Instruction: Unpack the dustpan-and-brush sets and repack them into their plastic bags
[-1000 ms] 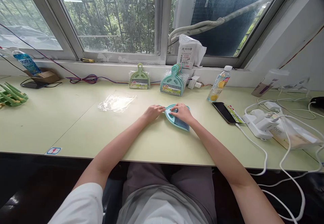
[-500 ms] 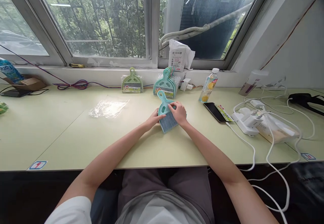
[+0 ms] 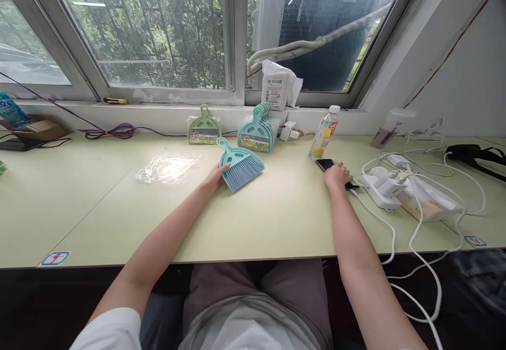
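My left hand (image 3: 215,176) grips a small teal dustpan (image 3: 234,153) by its left edge, with the thumb over the front. A matching hand brush with grey-blue bristles (image 3: 244,172) is nested in the pan, bristles facing down and right. My right hand (image 3: 338,175) is over a black phone (image 3: 324,164) on the table, fingers bent and closed at a colourful label card (image 3: 356,183). Most of the card is hidden under that hand. Behind, a row of teal dustpan sets (image 3: 256,134) and one green set (image 3: 204,128) stand against the wall, with labels and clear wrapping.
Crumpled clear plastic wrap (image 3: 168,169) lies on the table to the left. A drink bottle (image 3: 324,133) stands behind the phone. At right are a white power strip (image 3: 381,192), trailing cables and a tissue pack (image 3: 429,205). A white package (image 3: 274,89) rests by the window.
My right hand has left the dustpan set and moved right to the phone and card. With my left hand, the set has shifted left and tilted further.
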The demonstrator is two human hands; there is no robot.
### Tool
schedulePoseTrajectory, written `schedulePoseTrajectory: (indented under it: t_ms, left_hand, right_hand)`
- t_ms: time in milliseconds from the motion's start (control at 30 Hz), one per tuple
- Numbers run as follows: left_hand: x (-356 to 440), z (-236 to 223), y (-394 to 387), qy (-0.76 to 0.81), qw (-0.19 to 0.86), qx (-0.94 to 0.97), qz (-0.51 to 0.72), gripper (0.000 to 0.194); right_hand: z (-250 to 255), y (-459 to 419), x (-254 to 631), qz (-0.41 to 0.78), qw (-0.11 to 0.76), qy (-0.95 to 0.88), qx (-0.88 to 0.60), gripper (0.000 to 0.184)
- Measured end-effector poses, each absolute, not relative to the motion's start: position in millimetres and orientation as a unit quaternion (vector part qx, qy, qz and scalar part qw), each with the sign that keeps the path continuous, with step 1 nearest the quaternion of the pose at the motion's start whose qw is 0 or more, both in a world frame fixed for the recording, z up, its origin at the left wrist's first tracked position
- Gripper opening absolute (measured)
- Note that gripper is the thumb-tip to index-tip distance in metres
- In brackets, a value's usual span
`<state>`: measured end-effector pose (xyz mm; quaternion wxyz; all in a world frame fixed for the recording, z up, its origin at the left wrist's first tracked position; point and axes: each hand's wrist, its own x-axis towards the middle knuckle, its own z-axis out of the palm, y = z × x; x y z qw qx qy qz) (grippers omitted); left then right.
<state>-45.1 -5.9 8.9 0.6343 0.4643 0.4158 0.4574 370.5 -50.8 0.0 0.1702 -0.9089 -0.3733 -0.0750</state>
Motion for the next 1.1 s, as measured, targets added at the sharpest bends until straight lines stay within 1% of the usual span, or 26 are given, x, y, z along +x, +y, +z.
schedulePoseTrajectory:
  t_ms: [100, 200, 333, 400, 500, 567, 633, 700, 733, 833, 900, 1000, 1100]
  left_hand:
    - [-46, 9, -7, 0.414, 0.634, 0.475, 0.448, 0.045]
    - [-46, 8, -9, 0.419, 0.628, 0.491, 0.434, 0.046]
    - [-45, 8, -10, 0.422, 0.627, 0.493, 0.431, 0.047]
    - [-45, 9, -10, 0.424, 0.629, 0.485, 0.435, 0.046]
    - [-45, 10, -10, 0.428, 0.627, 0.486, 0.433, 0.045]
    - [-45, 9, -10, 0.435, 0.623, 0.492, 0.426, 0.045]
    - [-45, 10, -11, 0.440, 0.620, 0.493, 0.424, 0.043]
    - [-45, 11, -12, 0.438, 0.622, 0.491, 0.423, 0.042]
    - [-44, 11, -12, 0.437, 0.623, 0.492, 0.423, 0.042]
    - [-44, 13, -13, 0.432, 0.623, 0.499, 0.420, 0.044]
    - [-45, 12, -12, 0.425, 0.624, 0.503, 0.420, 0.045]
    - [-46, 10, -10, 0.422, 0.626, 0.503, 0.420, 0.048]
    - [-47, 8, -7, 0.427, 0.622, 0.507, 0.418, 0.050]
  right_hand:
    - [-1, -45, 370, -0.059, 0.150, -0.370, -0.915, 0.039]
    - [0, -42, 365, -0.070, 0.121, -0.432, -0.891, 0.040]
    - [-4, -39, 353, -0.098, 0.138, -0.486, -0.857, 0.035]
    - [-5, -38, 344, -0.103, 0.131, -0.515, -0.841, 0.037]
    - [-7, -36, 328, -0.103, 0.093, -0.544, -0.827, 0.036]
    - [-7, -35, 321, -0.126, 0.079, -0.541, -0.828, 0.040]
    - [-7, -36, 320, -0.166, 0.085, -0.526, -0.830, 0.042]
    - [-9, -38, 326, -0.189, 0.116, -0.496, -0.839, 0.040]
    - [-11, -39, 332, -0.181, 0.135, -0.475, -0.850, 0.039]
    - [-14, -43, 354, -0.105, 0.188, -0.416, -0.883, 0.044]
    - [-14, -45, 369, -0.068, 0.227, -0.402, -0.884, 0.042]
    - [-9, -45, 380, -0.048, 0.314, -0.398, -0.861, 0.034]
    - [4, -39, 367, -0.009, 0.435, -0.428, -0.792, 0.028]
